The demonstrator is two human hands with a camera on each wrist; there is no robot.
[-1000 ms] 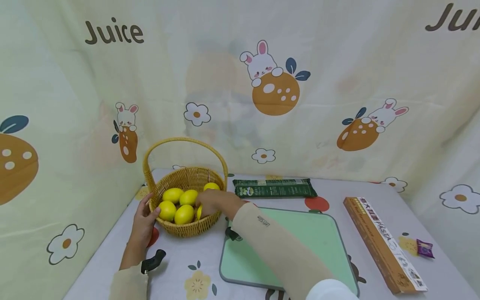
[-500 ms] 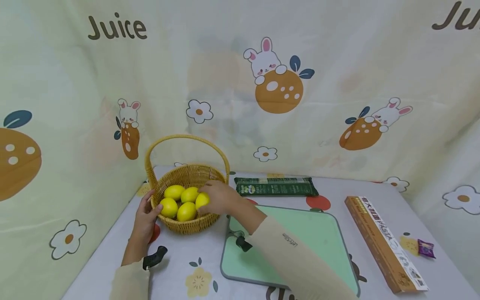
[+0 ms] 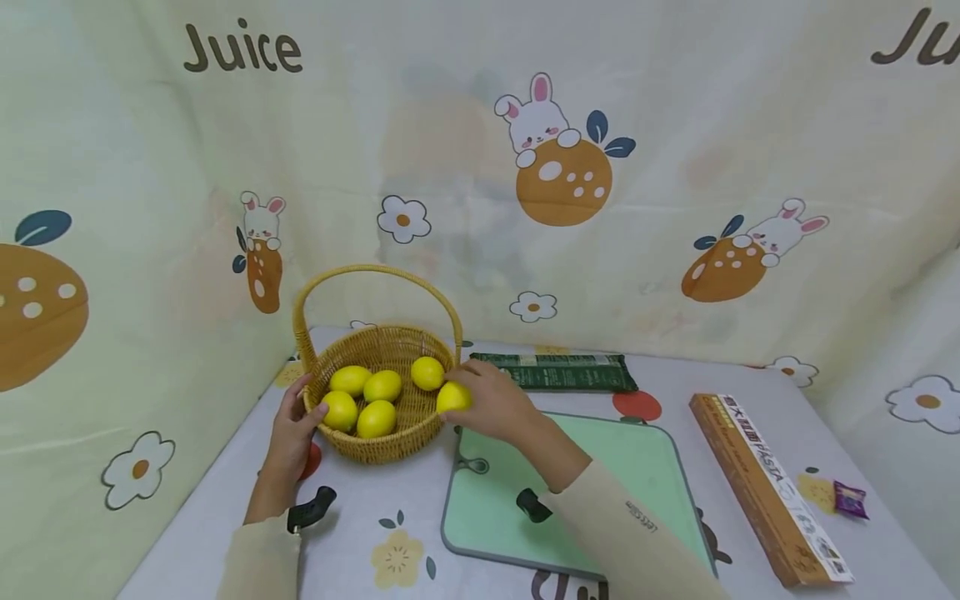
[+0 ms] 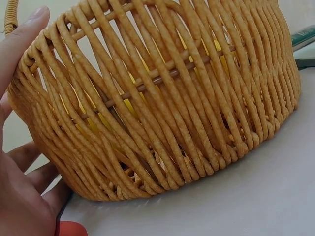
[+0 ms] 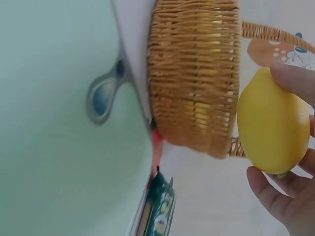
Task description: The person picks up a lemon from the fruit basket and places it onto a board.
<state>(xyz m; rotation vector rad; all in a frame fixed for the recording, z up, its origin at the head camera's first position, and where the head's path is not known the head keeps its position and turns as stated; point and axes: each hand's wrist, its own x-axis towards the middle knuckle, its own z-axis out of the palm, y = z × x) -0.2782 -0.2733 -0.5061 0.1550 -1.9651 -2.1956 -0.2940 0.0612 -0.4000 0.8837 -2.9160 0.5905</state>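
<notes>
Lemon sits clasped in right fingers near the basket, which left fingers grip.

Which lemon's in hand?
The rightmost lemon, pinched by the right hand at the right rim of the wicker basket. The other five visible lemons lie inside the basket.

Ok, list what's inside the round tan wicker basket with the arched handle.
Inside the basket: five oval yellow lemons. A sixth lemon is in the right hand, at the basket's edge. The five cover whatever lies directly beneath them, so that can't be seen.
</notes>
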